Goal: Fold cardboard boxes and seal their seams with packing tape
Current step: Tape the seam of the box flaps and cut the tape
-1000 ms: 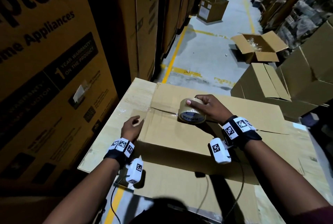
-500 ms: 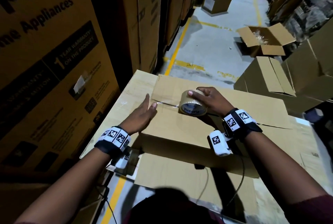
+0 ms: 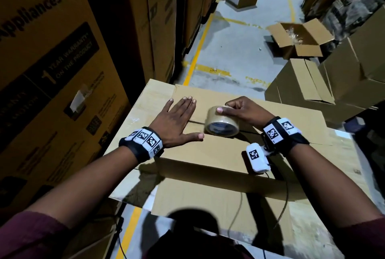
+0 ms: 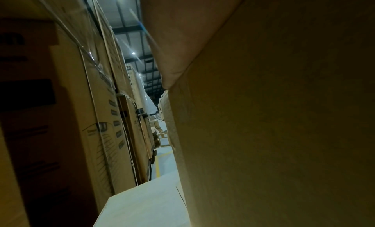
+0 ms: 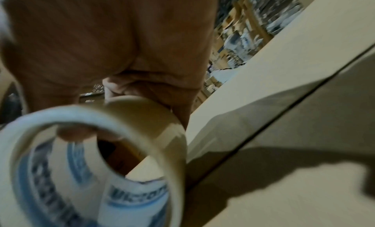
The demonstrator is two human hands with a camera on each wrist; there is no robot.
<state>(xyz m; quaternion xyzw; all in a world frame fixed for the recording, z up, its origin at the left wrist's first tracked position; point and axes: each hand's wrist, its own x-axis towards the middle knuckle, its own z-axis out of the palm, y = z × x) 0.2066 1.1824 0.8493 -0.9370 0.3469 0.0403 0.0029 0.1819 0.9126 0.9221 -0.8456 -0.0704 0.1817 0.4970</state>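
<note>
Printed cartons point(image 3: 52, 66) are stacked along the left edge of the head view, beside a floor marked with a yellow line point(image 3: 198, 50). Next, the left hand point(image 3: 175, 122) is laid flat on the cardboard box point(image 3: 208, 154), its fingers point(image 3: 187, 104) straight and held close together, the thumb spread toward the tape roll; the palm covers the left end of the centre seam point(image 3: 248, 131) where the two top flaps meet. Just beside the thumb, the packing tape roll point(image 3: 221, 126) is stood on edge on that seam and is gripped by the right hand point(image 3: 243, 110), whose fingers are curled over the rim with the thumb pressed on the near side. In the right wrist view the roll point(image 5: 91, 166) is seen close and blurred, blue lettering showing inside its core, with the seam point(image 5: 284, 115) running away as a dark line. Farther right, an open carton point(image 3: 300, 37) and flattened cardboard point(image 3: 302, 83) lie on the floor.
</note>
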